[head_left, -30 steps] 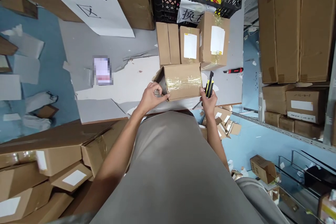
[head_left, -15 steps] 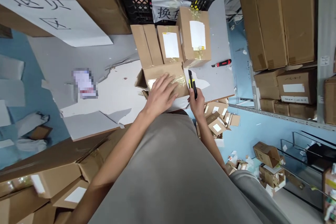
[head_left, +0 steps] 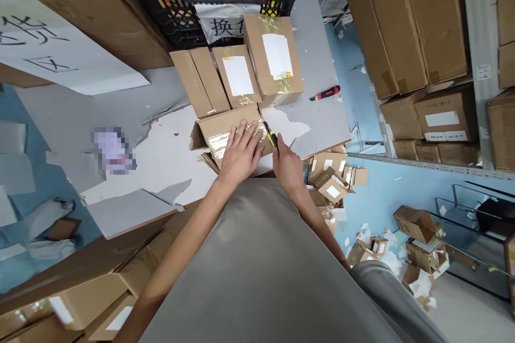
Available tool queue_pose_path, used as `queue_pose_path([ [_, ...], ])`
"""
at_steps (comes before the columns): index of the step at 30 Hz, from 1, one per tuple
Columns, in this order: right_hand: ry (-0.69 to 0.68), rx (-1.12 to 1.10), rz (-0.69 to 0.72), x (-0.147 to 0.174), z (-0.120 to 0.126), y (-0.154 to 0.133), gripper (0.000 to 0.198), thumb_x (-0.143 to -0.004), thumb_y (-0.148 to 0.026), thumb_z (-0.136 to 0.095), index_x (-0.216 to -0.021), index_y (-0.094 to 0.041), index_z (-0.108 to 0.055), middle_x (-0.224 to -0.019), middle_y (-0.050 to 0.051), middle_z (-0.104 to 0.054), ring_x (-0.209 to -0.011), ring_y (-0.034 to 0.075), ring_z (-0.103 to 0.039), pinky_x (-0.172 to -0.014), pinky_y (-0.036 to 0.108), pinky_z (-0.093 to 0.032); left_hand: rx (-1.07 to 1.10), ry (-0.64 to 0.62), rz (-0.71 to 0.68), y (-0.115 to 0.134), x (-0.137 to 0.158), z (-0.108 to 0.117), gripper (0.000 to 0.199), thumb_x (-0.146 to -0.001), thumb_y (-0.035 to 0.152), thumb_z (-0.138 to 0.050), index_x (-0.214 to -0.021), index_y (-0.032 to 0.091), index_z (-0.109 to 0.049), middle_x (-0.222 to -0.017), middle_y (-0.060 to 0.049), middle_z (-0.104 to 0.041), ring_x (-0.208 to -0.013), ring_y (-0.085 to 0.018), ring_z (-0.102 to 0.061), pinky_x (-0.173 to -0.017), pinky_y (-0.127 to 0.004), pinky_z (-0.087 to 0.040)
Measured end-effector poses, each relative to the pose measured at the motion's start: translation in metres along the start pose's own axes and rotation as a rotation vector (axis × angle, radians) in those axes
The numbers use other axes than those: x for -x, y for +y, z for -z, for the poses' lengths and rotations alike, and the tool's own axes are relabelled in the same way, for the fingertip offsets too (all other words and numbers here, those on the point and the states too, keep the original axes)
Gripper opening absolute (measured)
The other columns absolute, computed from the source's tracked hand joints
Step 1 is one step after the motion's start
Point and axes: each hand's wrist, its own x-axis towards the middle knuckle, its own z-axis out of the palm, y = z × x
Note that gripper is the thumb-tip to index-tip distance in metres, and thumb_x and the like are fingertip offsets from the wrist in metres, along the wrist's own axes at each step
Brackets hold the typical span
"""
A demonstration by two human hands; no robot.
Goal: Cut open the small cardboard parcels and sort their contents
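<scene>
Brown cardboard, glossy clear tape all over the top: that's the small box point(head_left: 225, 131) sitting at the near edge of the grey tabletop point(head_left: 317, 118), right in front of the person. One end flap on its left side is sticking open. The tape is wrinkly and catches the light.

The left hand point(head_left: 241, 153) lies flat on top of the box, fingers spread and palm down, so it covers most of the lid. The right hand point(head_left: 287, 163) is closed around a yellow and black utility knife point(head_left: 271, 134), and the knife's front end sits at the right edge of the box. Can't make out whether the blade is out, since the tip is too small to see, and most of the handle is hidden inside the fist.

Just beyond the box are three more cardboard boxes point(head_left: 241, 72) standing side by side, two with white labels. Behind those is a black plastic crate point(head_left: 225, 8) with colourful books in it, cut off by the top of the frame. A red and black knife point(head_left: 325, 92) lies further right on the tabletop. A patch on the left of the tabletop is blurred out. The near part of the box is hidden by the person's grey shirt and arms.
</scene>
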Motion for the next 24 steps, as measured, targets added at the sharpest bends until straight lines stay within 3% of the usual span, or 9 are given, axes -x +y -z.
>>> queue_pose_path([
  [8,-0.093,0.261,-0.065,0.008,0.014,-0.035,0.068,-0.119,-0.014,-0.033,-0.187,-0.018,-0.024,-0.149,0.025,-0.073,-0.110,0.026,-0.087,-0.088,0.031,-0.068,0.050,-0.005,0.005,0.003,0.002,-0.004,0.061,-0.117,0.038,-0.045,-0.177,0.025,-0.047,-0.186,-0.011,-0.043,-0.181,-0.035,-0.020,-0.147,-0.069,-0.015],
  [13,-0.125,0.313,-0.006,-0.003,0.029,-0.046,0.077,-0.118,-0.014,-0.042,-0.189,-0.022,-0.013,-0.142,0.025,-0.075,-0.117,0.029,-0.085,-0.094,0.032,-0.068,0.064,-0.076,-0.028,0.004,0.007,-0.005,0.084,-0.105,0.035,-0.063,-0.183,0.023,-0.035,-0.191,-0.014,-0.031,-0.182,-0.040,-0.012,-0.147,-0.072,-0.008],
  [20,-0.155,0.338,-0.061,0.015,0.045,-0.054,0.071,-0.116,-0.009,-0.041,-0.185,-0.010,-0.024,-0.121,0.024,-0.083,-0.116,0.028,-0.085,-0.094,0.031,-0.066,0.052,-0.098,-0.012,0.004,0.006,-0.006,0.084,-0.106,0.040,-0.063,-0.182,0.021,-0.037,-0.192,-0.014,-0.030,-0.182,-0.040,-0.013,-0.147,-0.070,-0.009],
  [24,-0.109,0.333,-0.054,0.010,0.040,-0.051,0.073,-0.116,-0.006,-0.041,-0.186,-0.015,-0.023,-0.126,0.024,-0.083,-0.115,0.028,-0.086,-0.095,0.033,-0.066,0.059,-0.078,-0.017,0.003,0.002,-0.006,0.083,-0.107,0.041,-0.063,-0.183,0.021,-0.035,-0.191,-0.015,-0.031,-0.182,-0.040,-0.013,-0.147,-0.072,-0.008],
])
